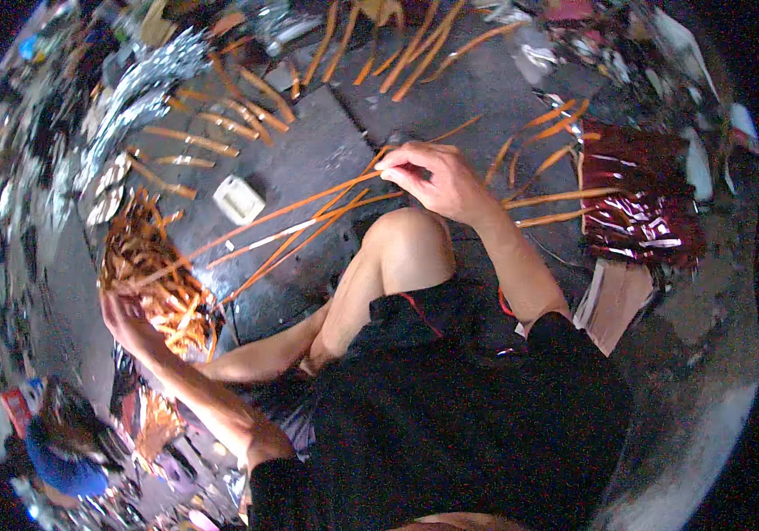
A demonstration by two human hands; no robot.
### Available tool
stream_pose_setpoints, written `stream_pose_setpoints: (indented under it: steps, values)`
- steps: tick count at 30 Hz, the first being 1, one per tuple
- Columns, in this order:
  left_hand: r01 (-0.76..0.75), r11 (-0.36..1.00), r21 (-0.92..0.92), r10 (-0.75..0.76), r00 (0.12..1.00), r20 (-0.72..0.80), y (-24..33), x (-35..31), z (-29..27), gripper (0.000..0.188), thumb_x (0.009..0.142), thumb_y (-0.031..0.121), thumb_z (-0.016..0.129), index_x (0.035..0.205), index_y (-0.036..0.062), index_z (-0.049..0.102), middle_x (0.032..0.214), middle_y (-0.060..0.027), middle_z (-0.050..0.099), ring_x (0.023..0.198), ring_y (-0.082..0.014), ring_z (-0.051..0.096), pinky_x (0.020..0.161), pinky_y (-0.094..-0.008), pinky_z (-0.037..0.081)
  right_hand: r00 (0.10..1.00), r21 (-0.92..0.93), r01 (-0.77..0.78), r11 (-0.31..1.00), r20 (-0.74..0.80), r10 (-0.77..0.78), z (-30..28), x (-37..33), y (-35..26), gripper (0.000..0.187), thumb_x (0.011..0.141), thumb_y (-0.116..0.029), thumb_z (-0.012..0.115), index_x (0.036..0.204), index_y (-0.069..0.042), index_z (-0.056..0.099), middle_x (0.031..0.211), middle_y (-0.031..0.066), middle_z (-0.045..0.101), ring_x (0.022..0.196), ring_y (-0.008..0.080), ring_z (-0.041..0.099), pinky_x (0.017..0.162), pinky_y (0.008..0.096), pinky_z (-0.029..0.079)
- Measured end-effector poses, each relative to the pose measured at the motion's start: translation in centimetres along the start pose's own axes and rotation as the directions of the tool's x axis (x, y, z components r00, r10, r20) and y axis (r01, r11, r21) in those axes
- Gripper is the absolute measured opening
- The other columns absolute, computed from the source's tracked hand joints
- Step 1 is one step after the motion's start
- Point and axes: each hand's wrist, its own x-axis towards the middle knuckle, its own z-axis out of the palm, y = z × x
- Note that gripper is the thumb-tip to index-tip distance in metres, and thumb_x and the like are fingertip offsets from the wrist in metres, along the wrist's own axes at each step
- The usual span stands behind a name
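Note:
A long, thin orange-brown strip (282, 211) runs slantwise between my hands. My right hand (432, 177) pinches its upper end between thumb and fingertips, just above my bent knee. My left hand (124, 314) is closed at the strip's lower end, beside a heap of similar strips (154, 257); its fingers are small and partly blurred. Beneath the stretched strip, several more strips (295, 237) lie crossed on the dark floor, their far ends near my right hand. What the strips are made of is hard to tell.
A small pale box-shaped object (238, 200) rests on the floor. Around it, more strips (189, 140) lie in an arc. At right is a shiny dark red sheet (636, 195) with cardboard (616, 301) below. Clear crumpled plastic (145, 84) lies upper left; a person in blue (65, 460) is lower left.

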Motion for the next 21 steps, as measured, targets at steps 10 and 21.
stream_pose_setpoints:
  steps: [10, 21]
  values:
    - [-0.483, 0.797, 0.363, 0.036, 0.637, 0.77, -3.7, -14.2, 19.5, 0.04, 0.093, 0.026, 0.053, 0.129, 0.0074, 0.051, 0.131, -0.0202, 0.05, 0.125, -0.0399, 0.042, 0.106, -0.0507, 0.031, 0.898, -0.403, -0.436, 0.805, -0.251, 0.361, -2.7, -1.8, 22.8, 0.025, 0.082, -0.028, 0.066, 0.099, -0.011, 0.067, 0.092, 0.0142, 0.066, 0.09, 0.0332, 0.063, 0.081, 0.0436, 0.05]
    - [-0.628, 0.619, 0.472, 0.093, 0.655, 0.75, -4.5, -16.1, 16.7, 0.023, 0.085, 0.022, 0.056, 0.103, 0.0069, 0.059, 0.103, -0.0144, 0.057, 0.1, -0.0352, 0.055, 0.096, -0.0516, 0.036, 0.989, -0.922, -0.118, 0.369, -0.076, 0.128, -5.6, 4.2, 33.4, 0.026, 0.086, -0.016, 0.05, 0.107, -0.008, 0.063, 0.12, 0.0136, 0.056, 0.12, 0.0292, 0.046, 0.106, 0.0488, 0.03]
